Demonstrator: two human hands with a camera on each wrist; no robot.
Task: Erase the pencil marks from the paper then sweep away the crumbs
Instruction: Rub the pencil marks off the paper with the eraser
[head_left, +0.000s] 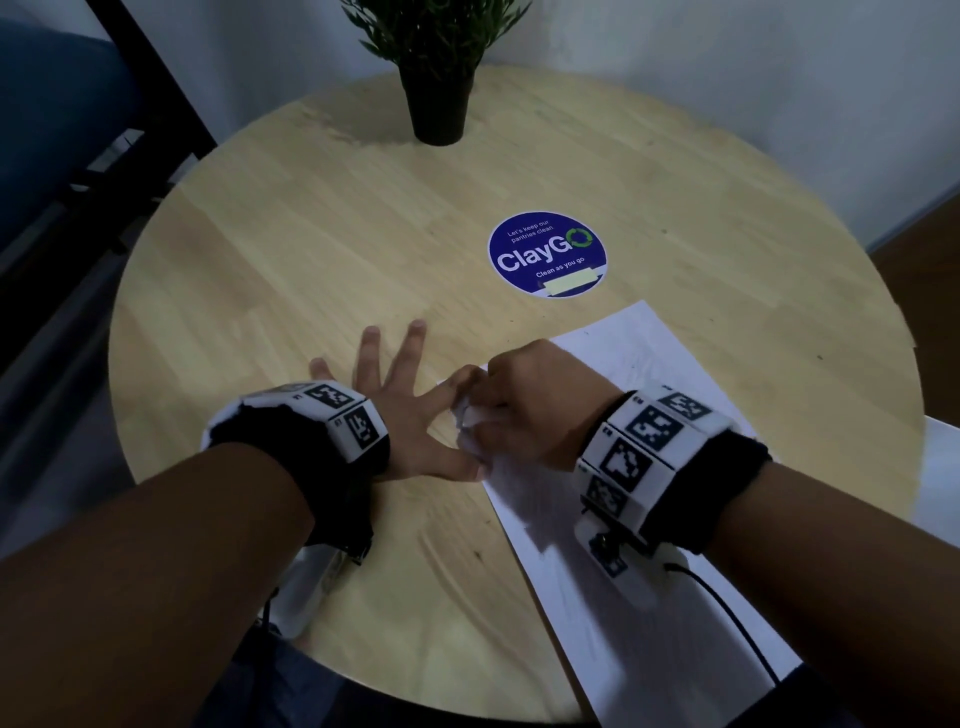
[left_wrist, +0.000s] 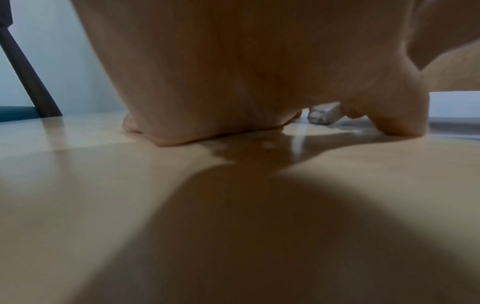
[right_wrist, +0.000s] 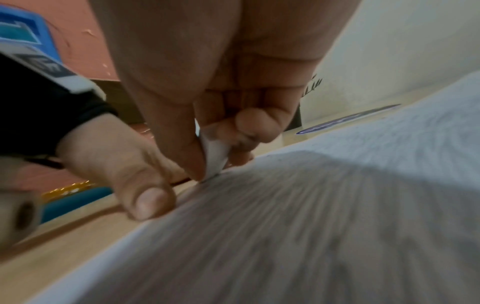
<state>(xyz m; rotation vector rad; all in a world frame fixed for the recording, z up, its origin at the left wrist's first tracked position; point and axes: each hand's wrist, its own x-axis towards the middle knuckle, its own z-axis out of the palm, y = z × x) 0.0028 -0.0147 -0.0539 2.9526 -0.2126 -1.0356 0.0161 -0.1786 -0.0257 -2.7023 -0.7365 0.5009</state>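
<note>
A white sheet of paper (head_left: 639, 374) lies at an angle on the right half of the round wooden table (head_left: 311, 249), with faint pencil marks near its far end. My left hand (head_left: 410, 410) lies flat with fingers spread, its thumb and forefinger pressing the paper's left edge. My right hand (head_left: 524, 405) pinches a small white eraser (head_left: 470, 418) between thumb and fingers. In the right wrist view the eraser (right_wrist: 214, 152) has its tip on the paper (right_wrist: 337, 205) near that edge, beside the left thumb (right_wrist: 148, 201). The eraser (left_wrist: 323, 114) shows past the left palm.
A dark potted plant (head_left: 439, 78) stands at the table's far edge. A round blue ClayGo sticker (head_left: 548, 254) is stuck to the tabletop just beyond the paper. A dark chair frame (head_left: 150, 93) stands to the far left, off the table.
</note>
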